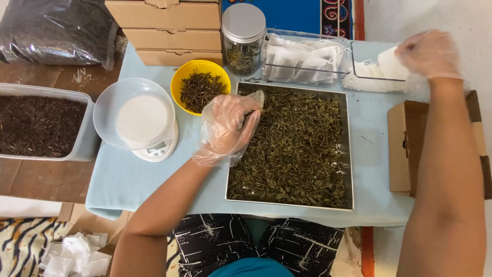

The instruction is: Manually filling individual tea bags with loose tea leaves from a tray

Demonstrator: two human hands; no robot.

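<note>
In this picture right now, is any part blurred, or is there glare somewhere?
Head view: the right hand at the white bags is slightly blurred; the left hand over the metal tray is sharp; soft glare lies on the jar lid; light is even, shadows weak.

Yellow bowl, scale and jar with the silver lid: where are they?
yellow bowl (pixel 185 72), head view, bare left rim.
scale (pixel 142 117), head view, middle of white platform.
jar (pixel 243 21), head view, silver lid.
</note>
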